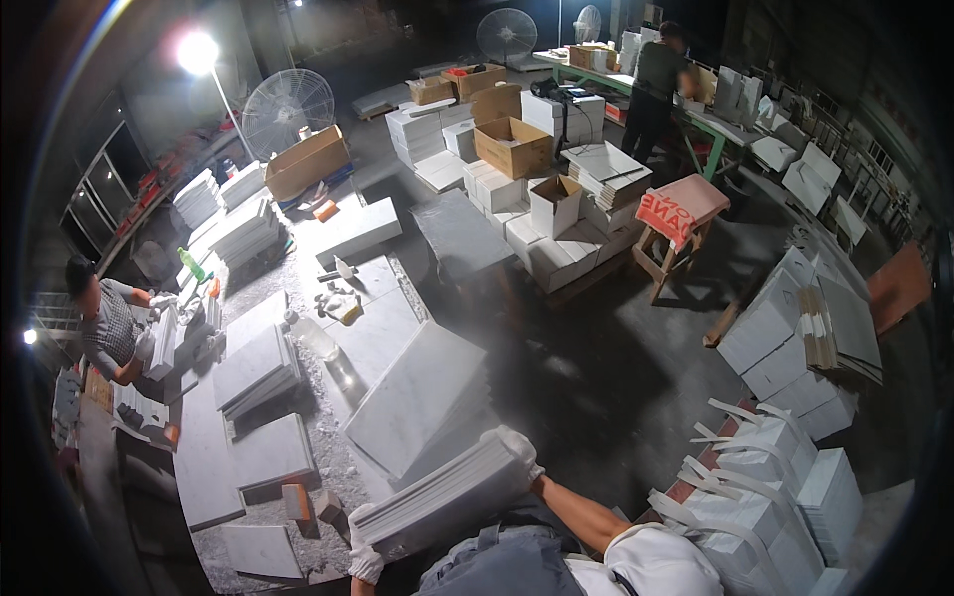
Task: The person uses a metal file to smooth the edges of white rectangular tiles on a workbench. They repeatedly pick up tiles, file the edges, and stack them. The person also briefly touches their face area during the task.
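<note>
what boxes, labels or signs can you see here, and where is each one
Open brown cardboard box: centre back, on stacked white cartons, flaps up.
Small open white carton: just right of it, square.
Long brown cardboard box: back left, below a standing fan.
Strapped white cartons: lower right, banded with white straps.
Red-and-white printed cloth: draped over a wooden stool, right of centre.
No screens in view.
</note>
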The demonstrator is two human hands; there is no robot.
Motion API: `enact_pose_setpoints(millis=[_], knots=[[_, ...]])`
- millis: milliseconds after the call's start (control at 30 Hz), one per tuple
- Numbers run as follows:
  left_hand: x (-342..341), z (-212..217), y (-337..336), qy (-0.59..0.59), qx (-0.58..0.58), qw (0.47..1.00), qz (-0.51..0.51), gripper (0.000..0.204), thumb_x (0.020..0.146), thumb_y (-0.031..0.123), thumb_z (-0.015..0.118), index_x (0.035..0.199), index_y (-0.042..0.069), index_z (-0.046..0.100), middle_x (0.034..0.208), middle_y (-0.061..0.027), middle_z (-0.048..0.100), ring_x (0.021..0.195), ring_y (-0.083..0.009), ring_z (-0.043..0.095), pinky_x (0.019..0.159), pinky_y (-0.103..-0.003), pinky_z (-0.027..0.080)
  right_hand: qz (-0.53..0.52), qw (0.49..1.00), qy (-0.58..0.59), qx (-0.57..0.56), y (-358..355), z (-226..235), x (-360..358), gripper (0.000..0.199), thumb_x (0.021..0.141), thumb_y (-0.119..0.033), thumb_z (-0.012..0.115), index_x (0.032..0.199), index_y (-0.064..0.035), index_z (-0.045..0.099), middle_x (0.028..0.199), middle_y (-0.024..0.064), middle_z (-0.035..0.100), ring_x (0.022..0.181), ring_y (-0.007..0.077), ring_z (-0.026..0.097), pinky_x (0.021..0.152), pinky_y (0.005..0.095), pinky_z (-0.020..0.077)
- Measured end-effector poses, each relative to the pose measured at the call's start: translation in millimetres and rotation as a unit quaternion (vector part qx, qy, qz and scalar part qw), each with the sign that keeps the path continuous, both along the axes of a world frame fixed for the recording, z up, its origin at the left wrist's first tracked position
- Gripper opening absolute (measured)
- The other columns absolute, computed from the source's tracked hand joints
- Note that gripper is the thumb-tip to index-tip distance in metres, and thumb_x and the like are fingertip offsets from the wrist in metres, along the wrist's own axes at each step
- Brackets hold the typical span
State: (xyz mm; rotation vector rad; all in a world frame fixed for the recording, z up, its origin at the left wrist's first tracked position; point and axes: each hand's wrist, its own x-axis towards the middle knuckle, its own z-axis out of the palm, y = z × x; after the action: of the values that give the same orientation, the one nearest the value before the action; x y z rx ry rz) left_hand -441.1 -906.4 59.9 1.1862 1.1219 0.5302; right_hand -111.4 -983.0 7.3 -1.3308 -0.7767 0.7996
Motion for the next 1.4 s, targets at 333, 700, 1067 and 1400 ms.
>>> enact_pose_setpoints(millis=[333, 700, 1067, 1400], knots=[[-19, -18, -12, -0.095, 0.064, 0.993, 0.007, 0.036, 0.109, 0.027, 0.045, 0.136, 0.003, 0.051, 0.122, -0.0028, 0.061, 0.115, -0.0135, 0.057, 0.103, -0.032, 0.047, 0.002, 0.925, -0.377, 0.045, 0, -22, 28, 0.033, 0.086, -0.033, 0.066, 0.108, -0.0083, 0.065, 0.095, 0.0080, 0.063, 0.086, 0.0249, 0.062, 0.075, 0.0351, 0.0515], [-44, -42, -14, 0.110, 0.192, 0.974, -0.058, 0.090, 0.079, 0.023, 0.087, 0.150, 0.004, 0.035, 0.140, -0.0117, 0.050, 0.129, -0.0230, 0.051, 0.112, -0.038, 0.042, 0.062, 0.997, -0.011, 0.045, 2, -15, 18, 0.036, 0.104, -0.034, 0.042, 0.098, -0.0047, 0.060, 0.097, 0.0026, 0.063, 0.087, 0.0120, 0.060, 0.079, 0.0296, 0.0499], [-26, 5, -1, -0.133, 0.087, 0.983, 0.093, 0.100, 0.092, 0.067, 0.060, 0.159, 0.000, 0.026, 0.158, -0.0159, 0.040, 0.145, -0.0268, 0.039, 0.122, -0.041, 0.027, 0.041, 0.969, -0.244, -0.022, 12, -3, 9, 0.027, 0.090, -0.033, 0.060, 0.075, -0.0121, 0.051, 0.071, 0.0026, 0.052, 0.063, 0.0127, 0.057, 0.054, 0.0279, 0.0457], [4, 10, -7, -0.130, 0.078, 0.971, 0.187, 0.073, 0.107, 0.053, 0.041, 0.157, 0.001, 0.032, 0.159, -0.0139, 0.039, 0.147, -0.0259, 0.039, 0.119, -0.040, 0.032, 0.101, 0.956, 0.179, -0.209, 31, 4, 43, 0.044, 0.105, -0.031, 0.049, 0.134, 0.0006, 0.058, 0.136, 0.0164, 0.062, 0.122, 0.0256, 0.061, 0.106, 0.0358, 0.0475]])
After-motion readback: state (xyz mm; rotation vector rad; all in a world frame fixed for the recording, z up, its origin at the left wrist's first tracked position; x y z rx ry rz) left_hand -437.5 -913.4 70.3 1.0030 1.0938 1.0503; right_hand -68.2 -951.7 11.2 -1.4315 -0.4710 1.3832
